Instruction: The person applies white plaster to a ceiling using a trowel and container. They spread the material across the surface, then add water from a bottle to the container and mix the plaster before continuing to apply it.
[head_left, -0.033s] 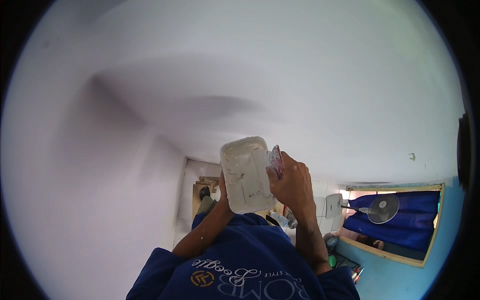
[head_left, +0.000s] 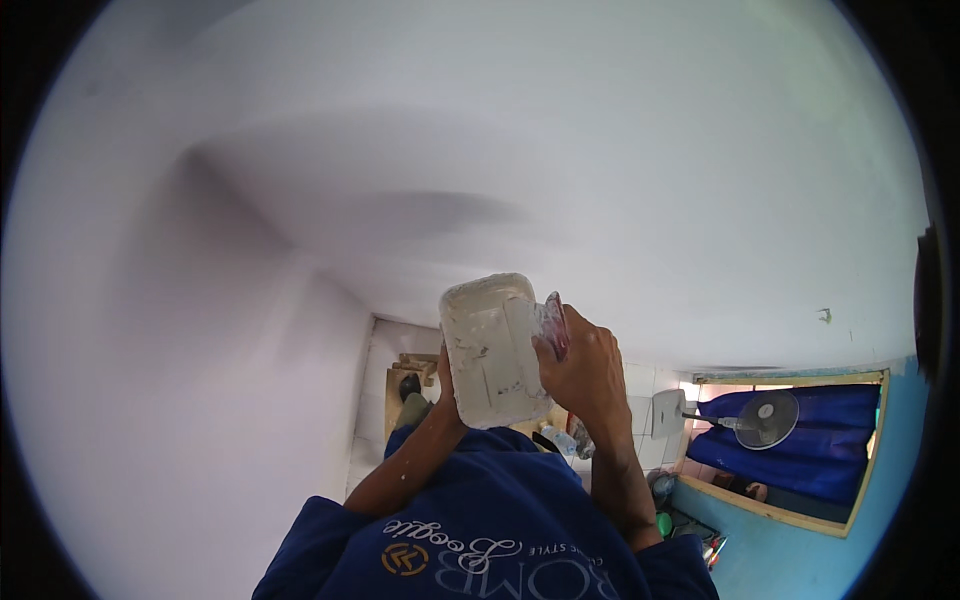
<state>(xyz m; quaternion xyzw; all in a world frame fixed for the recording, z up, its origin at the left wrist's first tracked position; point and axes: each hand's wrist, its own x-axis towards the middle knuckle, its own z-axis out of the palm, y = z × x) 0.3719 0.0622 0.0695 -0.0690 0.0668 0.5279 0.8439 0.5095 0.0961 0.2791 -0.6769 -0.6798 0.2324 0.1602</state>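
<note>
Up in front of my chest is a white plastic tub (head_left: pixel 462 292), tilted toward me, its inside smeared with whitish paste. My left hand (head_left: pixel 449 385) grips the tub from its left side; most of its fingers are hidden behind it. My right hand (head_left: pixel 590 370) is closed round the reddish, paste-covered handle of a scraper (head_left: pixel 556 327). The scraper's broad pale blade reaches into the right part of the tub, and its lower edge is hard to tell from the paste.
A white wall (head_left: pixel 640 220) rises ahead, meeting another at the left corner. On the right, a blue wall (head_left: pixel 800 530) has a wood-framed opening with a blue curtain (head_left: pixel 840 430) and a fan (head_left: pixel 766 418). Below are a wooden piece of furniture (head_left: pixel 398 395) and a clear plastic bottle (head_left: pixel 560 440).
</note>
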